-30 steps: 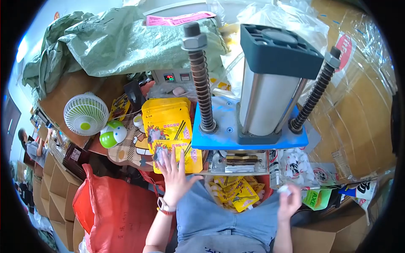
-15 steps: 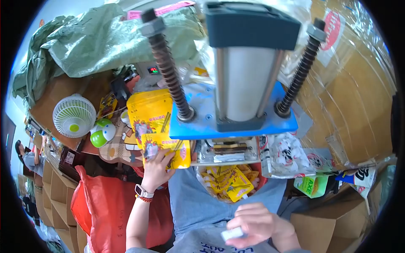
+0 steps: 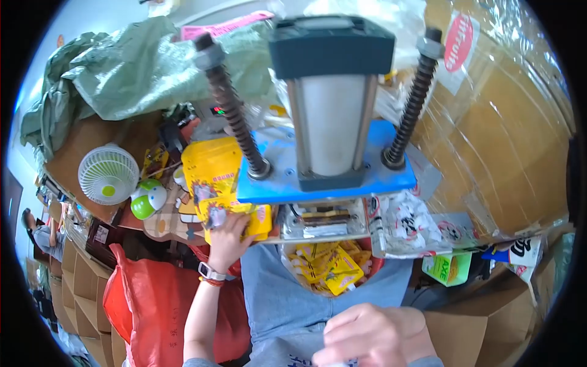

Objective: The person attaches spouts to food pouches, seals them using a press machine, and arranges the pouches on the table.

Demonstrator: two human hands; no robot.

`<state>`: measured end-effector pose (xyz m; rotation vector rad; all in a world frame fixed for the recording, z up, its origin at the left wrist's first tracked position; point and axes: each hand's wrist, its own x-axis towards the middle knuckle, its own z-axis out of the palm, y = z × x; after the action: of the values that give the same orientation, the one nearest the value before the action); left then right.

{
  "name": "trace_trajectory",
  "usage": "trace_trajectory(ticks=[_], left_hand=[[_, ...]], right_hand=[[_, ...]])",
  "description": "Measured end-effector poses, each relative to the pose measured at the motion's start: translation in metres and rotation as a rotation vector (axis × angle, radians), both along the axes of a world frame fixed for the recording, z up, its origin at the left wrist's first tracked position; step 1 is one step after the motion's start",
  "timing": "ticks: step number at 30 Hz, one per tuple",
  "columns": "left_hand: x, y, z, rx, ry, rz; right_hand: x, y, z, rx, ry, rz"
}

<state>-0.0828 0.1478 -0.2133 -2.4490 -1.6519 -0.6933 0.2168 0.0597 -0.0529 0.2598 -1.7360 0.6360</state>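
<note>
My left hand is closed on the lower edge of a yellow pouch, its fingertips over the printed front. That pouch overlaps another yellow pouch on the bench, left of the press. My right hand is held in front of my shirt with its fingers curled, somewhat blurred. A small white piece shows only at its lower edge; the rest is hidden. The press has a blue plate, a grey cylinder and two spring rods. Under it lies a metal-and-wood fixture.
Several yellow pouches fill a container between my knees. A white fan and a green-and-white round figure stand left. A red bag hangs low left. Crumpled white wrappers lie right of the press. A person is far left.
My right hand has come lower and nearer my body, and its white piece is mostly out of sight. My left hand stays on the pouch. The view has shifted slightly.
</note>
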Motion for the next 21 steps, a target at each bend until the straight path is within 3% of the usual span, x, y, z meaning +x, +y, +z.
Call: trace_trajectory(ticks=[1,2,4,6,7,8,10,11,13,17,21], left_hand=[[-0.004,0.007,-0.008,0.052,0.056,-0.016],[-0.004,0.012,-0.007,0.094,0.083,-0.006],[-0.011,0.02,-0.009,0.047,0.092,0.06],[-0.018,0.026,0.003,0.074,0.103,-0.001],[-0.026,0.031,-0.001,0.072,0.116,-0.074],[-0.029,0.032,-0.001,0.066,0.146,-0.086],[-0.032,0.038,-0.004,0.01,0.175,-0.126],[-0.035,0.041,-0.005,0.011,0.177,-0.123],[-0.037,0.047,-0.006,0.027,0.322,-0.19],[-0.036,0.042,0.004,-0.119,0.188,-0.304],[-0.041,0.044,0.004,-0.092,0.225,-0.264]], right_hand=[[0.005,-0.001,-0.012,-0.056,-0.093,0.008],[0.033,-0.004,-0.022,-0.302,-0.465,0.128],[0.032,-0.022,-0.059,-0.46,-0.353,-0.085],[0.045,-0.035,-0.094,-0.538,-0.453,-0.114],[0.044,-0.048,-0.097,-0.79,-0.345,-0.123],[0.044,-0.056,-0.106,-0.78,-0.343,-0.118],[0.049,-0.07,-0.125,-1.208,-0.249,-0.09],[0.052,-0.073,-0.131,-1.206,-0.249,-0.086],[0.059,-0.08,-0.139,-1.463,-0.267,-0.023],[0.052,-0.08,-0.143,-1.424,-0.418,-0.084],[0.036,-0.072,-0.148,-1.457,-0.287,-0.006]])
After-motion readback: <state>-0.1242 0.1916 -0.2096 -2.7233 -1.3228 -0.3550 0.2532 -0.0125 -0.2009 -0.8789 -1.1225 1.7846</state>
